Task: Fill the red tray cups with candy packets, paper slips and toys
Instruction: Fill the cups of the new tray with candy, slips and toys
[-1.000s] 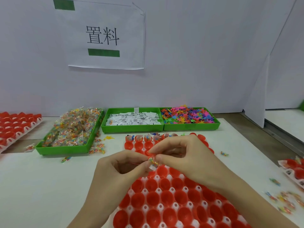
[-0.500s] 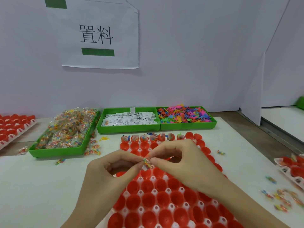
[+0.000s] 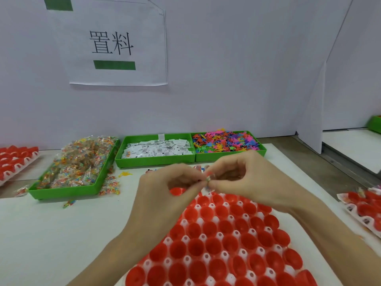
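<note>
Head view: the white desk [image 3: 41, 234] fills the lower frame, and the red cup tray [image 3: 216, 240] at 6 o'clock runs off the bottom edge, its far rows hidden behind the hands. A wall sign [image 3: 115, 42] at 11 o'clock reads "置料". Three green bins sit at the back: candy packets [image 3: 80, 162] at 9 o'clock, paper slips [image 3: 156, 149] and toys [image 3: 224, 141] toward 12. Left hand [image 3: 165, 193] and right hand [image 3: 247, 180] together pinch a small candy packet [image 3: 207, 179], blurred, above the tray.

Red cups [image 3: 214, 246], green bins [image 3: 154, 158], multicoloured toys [image 3: 224, 141], white slips [image 3: 156, 148].
</note>
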Action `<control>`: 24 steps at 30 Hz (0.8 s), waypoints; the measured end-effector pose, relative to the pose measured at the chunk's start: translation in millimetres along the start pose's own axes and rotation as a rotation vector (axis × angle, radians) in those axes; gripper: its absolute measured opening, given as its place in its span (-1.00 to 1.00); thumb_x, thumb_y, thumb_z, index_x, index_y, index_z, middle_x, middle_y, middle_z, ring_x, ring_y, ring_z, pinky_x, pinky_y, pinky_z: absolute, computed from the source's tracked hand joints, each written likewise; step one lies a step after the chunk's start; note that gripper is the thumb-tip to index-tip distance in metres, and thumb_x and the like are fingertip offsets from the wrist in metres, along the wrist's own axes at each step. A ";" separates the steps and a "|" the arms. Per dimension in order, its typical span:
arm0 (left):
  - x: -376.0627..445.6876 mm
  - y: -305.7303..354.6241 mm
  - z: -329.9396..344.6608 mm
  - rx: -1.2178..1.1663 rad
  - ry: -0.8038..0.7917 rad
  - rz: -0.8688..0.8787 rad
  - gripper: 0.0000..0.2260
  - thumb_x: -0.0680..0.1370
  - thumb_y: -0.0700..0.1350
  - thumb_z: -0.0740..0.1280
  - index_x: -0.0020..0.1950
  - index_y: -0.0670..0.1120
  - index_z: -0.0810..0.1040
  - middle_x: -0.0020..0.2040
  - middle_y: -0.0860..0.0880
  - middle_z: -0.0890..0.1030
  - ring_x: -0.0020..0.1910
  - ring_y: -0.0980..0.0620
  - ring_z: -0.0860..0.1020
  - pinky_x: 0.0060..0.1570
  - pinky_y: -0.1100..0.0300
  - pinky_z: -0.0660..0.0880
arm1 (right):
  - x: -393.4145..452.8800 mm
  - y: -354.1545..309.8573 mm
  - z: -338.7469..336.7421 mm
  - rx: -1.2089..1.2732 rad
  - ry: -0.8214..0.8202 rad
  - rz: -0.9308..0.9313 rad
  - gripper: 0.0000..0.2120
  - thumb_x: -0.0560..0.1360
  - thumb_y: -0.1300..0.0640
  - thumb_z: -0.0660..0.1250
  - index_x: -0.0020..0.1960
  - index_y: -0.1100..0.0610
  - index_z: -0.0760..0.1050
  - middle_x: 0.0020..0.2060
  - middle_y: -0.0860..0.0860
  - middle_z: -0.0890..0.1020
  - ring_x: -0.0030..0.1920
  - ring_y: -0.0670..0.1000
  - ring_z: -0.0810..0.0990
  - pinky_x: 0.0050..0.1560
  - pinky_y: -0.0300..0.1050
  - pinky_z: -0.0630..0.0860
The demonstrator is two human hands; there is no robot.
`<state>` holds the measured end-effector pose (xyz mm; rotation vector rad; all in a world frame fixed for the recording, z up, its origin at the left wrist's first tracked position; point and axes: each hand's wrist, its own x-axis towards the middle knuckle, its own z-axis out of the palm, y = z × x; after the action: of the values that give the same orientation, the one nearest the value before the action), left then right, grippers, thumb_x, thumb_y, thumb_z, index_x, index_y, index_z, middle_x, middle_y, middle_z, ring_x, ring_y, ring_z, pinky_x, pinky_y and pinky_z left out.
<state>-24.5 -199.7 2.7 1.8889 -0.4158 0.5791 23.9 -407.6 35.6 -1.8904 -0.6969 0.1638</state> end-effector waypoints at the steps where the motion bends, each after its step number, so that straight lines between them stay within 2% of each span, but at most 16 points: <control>1: 6.2 0.2 7.9 0.016 0.013 0.003 -0.89 0.51 -0.14 0.54 0.00 0.02 0.73 -0.13 0.14 0.73 -0.12 0.14 0.71 -0.05 0.30 0.61 | 2.1 3.4 -7.9 -0.020 0.053 0.010 -0.85 0.47 0.21 0.55 0.00 0.02 0.73 -0.13 0.00 0.77 -0.07 -0.03 0.75 0.00 -0.25 0.63; 3: 18.3 -3.2 24.8 0.130 -0.004 0.025 -0.91 0.59 -0.04 0.45 0.08 0.03 0.69 -0.08 0.15 0.70 -0.10 0.15 0.65 -0.04 0.30 0.56 | 8.1 14.3 -27.7 -0.041 0.205 0.046 -0.88 0.44 0.16 0.57 -0.03 0.02 0.74 -0.15 0.00 0.77 -0.09 -0.04 0.75 -0.02 -0.27 0.63; 6: 31.4 -15.2 49.6 0.523 -0.300 0.151 -0.68 0.69 0.11 0.23 0.27 -0.02 0.65 0.15 0.11 0.66 0.11 0.11 0.50 0.21 0.19 0.41 | 23.1 37.5 -55.7 -0.018 0.395 0.125 -0.88 0.45 0.24 0.55 -0.01 0.18 0.73 -0.17 0.07 0.76 -0.12 0.00 0.75 -0.04 -0.26 0.65; 8: 37.9 -23.7 65.5 0.694 -0.466 0.226 -0.57 0.71 0.14 0.12 0.38 -0.07 0.59 0.31 0.05 0.62 0.24 0.02 0.46 0.35 0.15 0.33 | 34.6 51.5 -65.2 -0.135 0.433 0.175 -0.88 0.46 0.23 0.55 -0.01 0.18 0.72 -0.19 0.05 0.76 -0.15 -0.09 0.72 -0.11 -0.31 0.62; 11: 44.3 -33.3 87.7 0.866 -0.566 0.278 -0.48 0.72 0.19 -0.01 0.45 -0.07 0.52 0.39 0.03 0.57 0.35 -0.02 0.43 0.40 0.03 0.32 | 47.2 65.0 -67.6 -0.269 0.380 0.207 -0.91 0.44 0.20 0.56 -0.08 0.07 0.71 -0.23 -0.02 0.74 -0.23 -0.18 0.67 -0.21 -0.35 0.56; 15: 46.4 -40.3 101.0 0.974 -0.609 0.299 -0.31 0.65 0.23 -0.23 0.47 -0.08 0.47 0.40 0.02 0.55 0.39 -0.03 0.40 0.37 -0.01 0.31 | 54.6 79.1 -64.0 -0.444 0.302 0.205 -0.89 0.43 0.17 0.57 -0.05 0.08 0.73 -0.24 -0.03 0.74 -0.17 -0.09 0.71 -0.11 -0.17 0.65; 21: 44.6 -41.4 100.7 1.047 -0.585 0.319 -0.35 0.68 0.21 -0.25 0.44 -0.01 0.49 0.35 0.14 0.56 0.30 -0.04 0.33 0.31 0.01 0.25 | 62.1 79.1 -60.6 -0.618 0.222 0.159 -0.92 0.43 0.20 0.55 -0.08 0.09 0.72 -0.21 -0.05 0.74 -0.18 -0.16 0.68 -0.09 -0.29 0.62; 24: 43.5 -41.1 100.9 1.050 -0.593 0.293 -0.41 0.72 0.21 -0.18 0.50 -0.02 0.43 0.44 0.13 0.51 0.37 -0.07 0.29 0.36 -0.01 0.21 | 65.9 76.4 -56.6 -0.717 0.193 0.162 -0.94 0.42 0.21 0.56 -0.13 0.10 0.71 -0.23 -0.07 0.72 -0.23 -0.22 0.63 -0.22 -0.41 0.51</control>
<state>53.3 -278.9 -35.5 3.0586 -0.8984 0.4388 131.4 -437.9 5.6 -2.6055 -0.4999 -0.1948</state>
